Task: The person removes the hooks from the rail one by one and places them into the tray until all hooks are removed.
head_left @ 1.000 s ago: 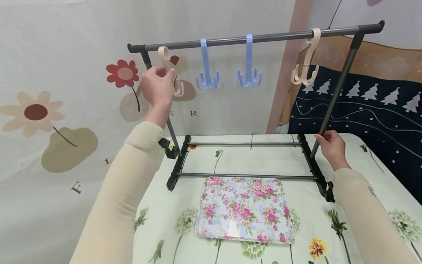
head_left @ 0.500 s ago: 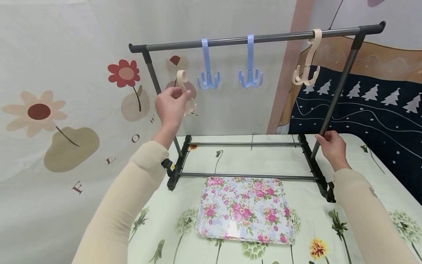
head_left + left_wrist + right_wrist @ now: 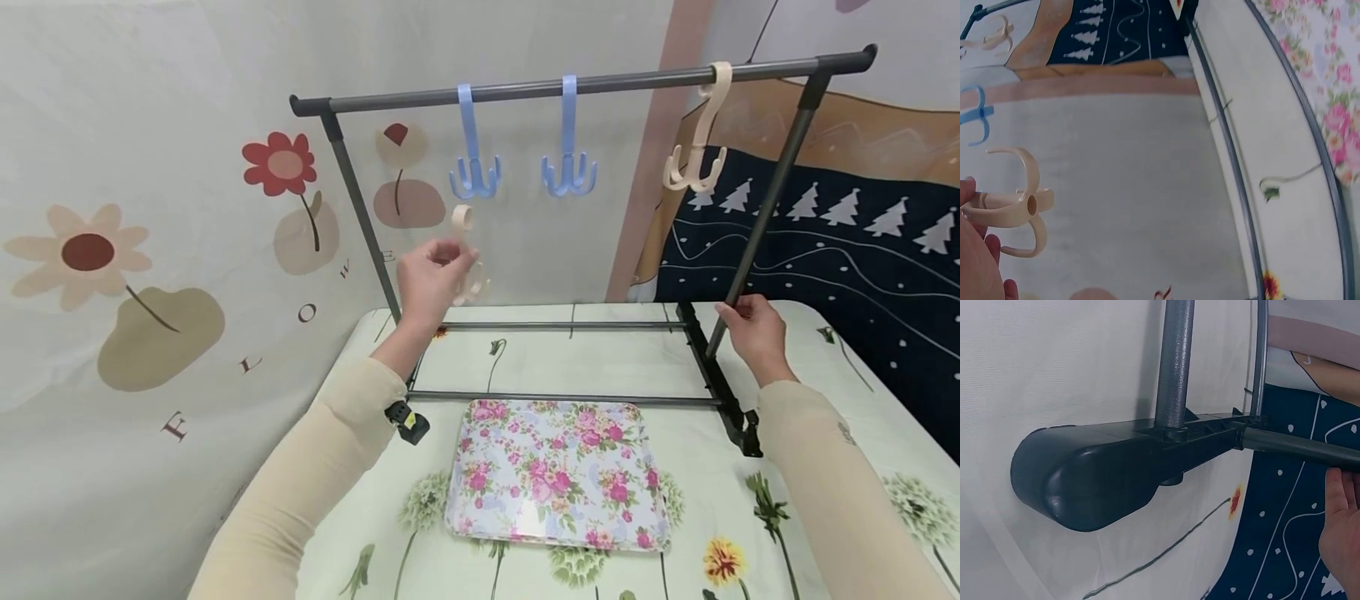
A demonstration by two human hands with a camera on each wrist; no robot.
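beige plastic fills the pinch of my left hand [image 3: 427,279]: the thumb and fingers close on the middle of a multi-pronged hook [image 3: 462,218], its curled top poking out above my fingertips and its prongs hanging just below and to the right of them. seen from my left wrist, those prongs [image 3: 1022,200] spread out past the fingers. i have this hook in the air, apart from the grey top bar [image 3: 405,102], which runs above my grip. on that bar, right above the pinch, hangs a blue hook [image 3: 471,137]; a second blue hook [image 3: 568,137] hangs farther right, and another beige hook [image 3: 705,125] well to the right of that, near the bar's far end.

my right hand [image 3: 757,329] grips the slanting post [image 3: 772,196] of the rack low down, just above where it meets the black foot [image 3: 720,396]. below and between my two grips, a flower-printed tray [image 3: 555,475] lies on the pale printed cloth [image 3: 600,358], along the near side of the lower rail [image 3: 562,400]. a small black device [image 3: 408,421] sits on my left sleeve, below that pinch. behind my right grip is dark blue fabric [image 3: 825,242] with white trees.
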